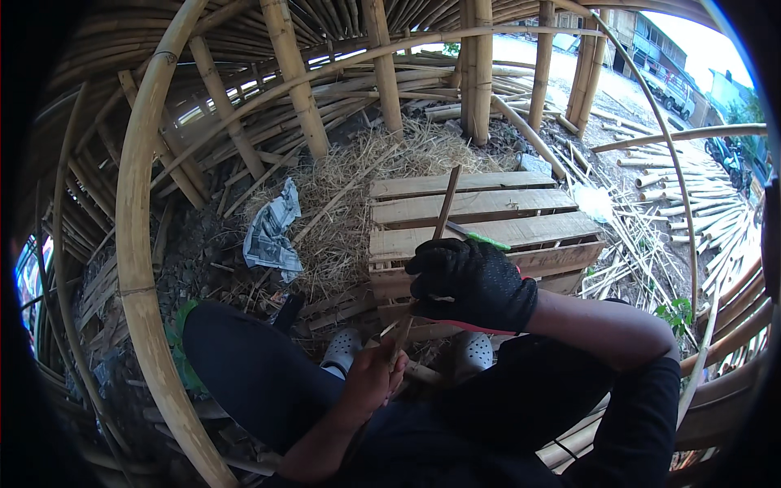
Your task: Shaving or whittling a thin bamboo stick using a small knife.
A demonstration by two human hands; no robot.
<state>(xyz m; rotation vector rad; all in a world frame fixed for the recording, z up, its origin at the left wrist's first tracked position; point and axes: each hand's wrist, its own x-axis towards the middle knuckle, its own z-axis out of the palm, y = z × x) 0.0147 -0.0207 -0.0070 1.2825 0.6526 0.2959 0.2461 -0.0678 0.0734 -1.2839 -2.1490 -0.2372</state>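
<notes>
A thin brown bamboo strip (447, 203) stands slanted in front of me, its upper end above the crate. My right hand (472, 285), in a black glove with a red edge, curls round the strip midway. Lower down, my bare left hand (374, 381) closes on the strip's lower part, between my knees. A small light sliver shows beside the left fingers; I cannot tell whether it is part of the strip. Just beyond the right glove, a green-handled knife (488, 239) lies on the slatted wooden crate (480, 203), its near end partly behind the strip.
A crumpled newspaper sheet (274, 232) lies left of the crate on dry straw (350, 187). Bamboo posts (297, 81) stand ahead, and a thick curved pole (134, 244) rises close on my left. Cut bamboo poles (708, 203) are spread at right. Light clogs (340, 350) show below.
</notes>
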